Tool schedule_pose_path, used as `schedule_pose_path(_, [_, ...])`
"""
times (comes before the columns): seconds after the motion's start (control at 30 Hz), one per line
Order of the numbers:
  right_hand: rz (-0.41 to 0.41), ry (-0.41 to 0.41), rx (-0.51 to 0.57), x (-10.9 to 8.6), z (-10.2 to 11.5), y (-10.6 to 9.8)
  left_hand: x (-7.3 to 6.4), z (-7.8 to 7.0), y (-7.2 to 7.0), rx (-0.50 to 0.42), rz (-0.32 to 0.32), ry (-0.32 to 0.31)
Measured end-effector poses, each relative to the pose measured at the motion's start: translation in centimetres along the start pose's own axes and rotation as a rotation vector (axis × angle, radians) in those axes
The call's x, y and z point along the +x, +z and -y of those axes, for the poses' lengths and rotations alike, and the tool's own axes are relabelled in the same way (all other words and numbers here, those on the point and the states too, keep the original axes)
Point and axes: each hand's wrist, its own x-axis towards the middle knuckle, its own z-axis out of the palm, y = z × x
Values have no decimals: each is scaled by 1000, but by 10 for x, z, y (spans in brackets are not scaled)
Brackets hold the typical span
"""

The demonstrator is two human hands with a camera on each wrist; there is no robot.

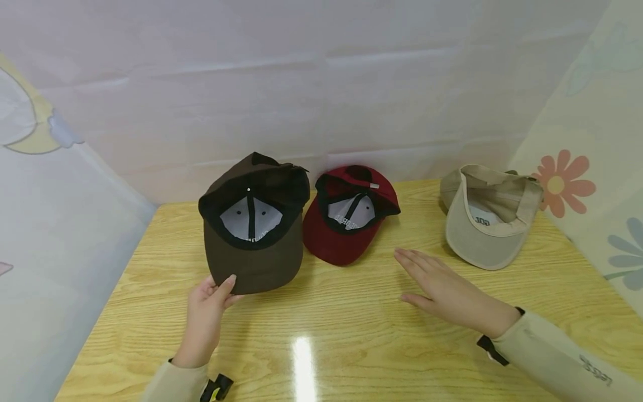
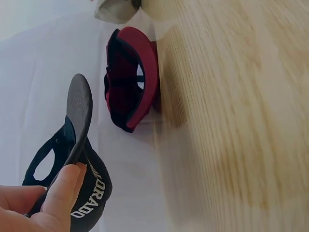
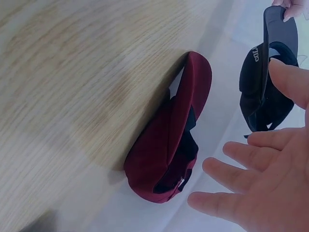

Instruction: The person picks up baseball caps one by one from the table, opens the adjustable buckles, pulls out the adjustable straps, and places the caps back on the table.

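Note:
My left hand (image 1: 205, 315) pinches the brim of a dark brown baseball cap (image 1: 266, 268) between thumb and fingers. The cap is tipped so its inside faces me, and white lettering shows on its front in the left wrist view. Right beside it, a dark red cap (image 1: 341, 245) lies upside down on the table, its pale lining showing. My right hand (image 1: 444, 293) hangs over the table with fingers extended, holding nothing, between the red cap and a beige cap (image 1: 482, 245). That beige cap also has its inside turned up.
The wooden table (image 1: 351, 335) ends at a pale cloth backdrop (image 1: 321, 100) behind the caps. Printed side panels flank it, with a red flower (image 1: 555, 184) on the right one. Light reflects off the table's front middle.

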Motion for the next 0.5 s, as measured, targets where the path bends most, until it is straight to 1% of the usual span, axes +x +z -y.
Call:
schedule_pose_path(0.3, [-4,-1,21,5,2,1,-6,-1,14,-25,19,-3])
schedule_pose_path(0.5, [6,5,37,7,4,1,-10,-1,20,-76,35,-7])
